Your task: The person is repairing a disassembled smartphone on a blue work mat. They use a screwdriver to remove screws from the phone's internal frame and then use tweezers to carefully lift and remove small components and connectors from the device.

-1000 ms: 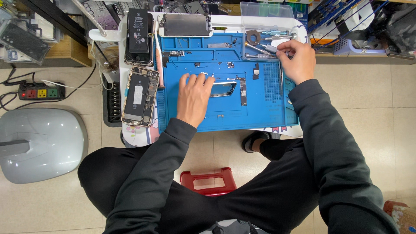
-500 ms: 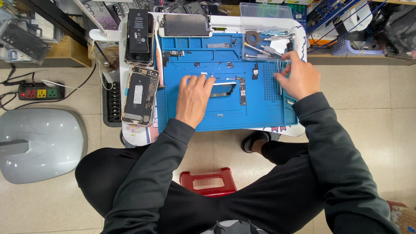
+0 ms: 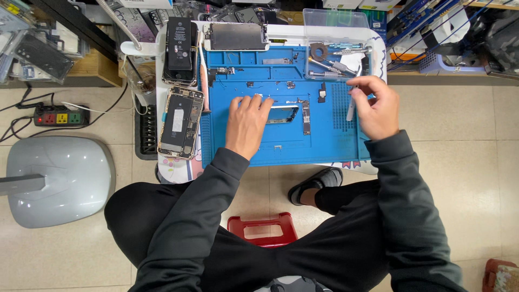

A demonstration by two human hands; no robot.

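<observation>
My left hand (image 3: 247,123) lies flat on the blue work mat (image 3: 324,141), its fingertips on a small metal phone frame (image 3: 284,113). My right hand (image 3: 376,106) hovers at the mat's right side, fingers closed around a slim white tool (image 3: 351,108) that points down at the mat. Several small screws and metal parts (image 3: 306,117) lie on the mat between the hands. An opened phone body (image 3: 179,122) sits left of the mat, a black battery (image 3: 179,50) above it, and a detached screen (image 3: 235,37) at the mat's top edge.
A clear plastic tray (image 3: 336,50) with tweezers and tools stands at the mat's top right. A power strip (image 3: 58,115) and a grey lamp base (image 3: 54,178) are on the floor at left. A red stool (image 3: 261,231) sits between my legs. Cluttered shelves line the back.
My right hand drew back from the clear tray toward the mat's right side, now holding the slim white tool. My left hand stayed on the phone frame.
</observation>
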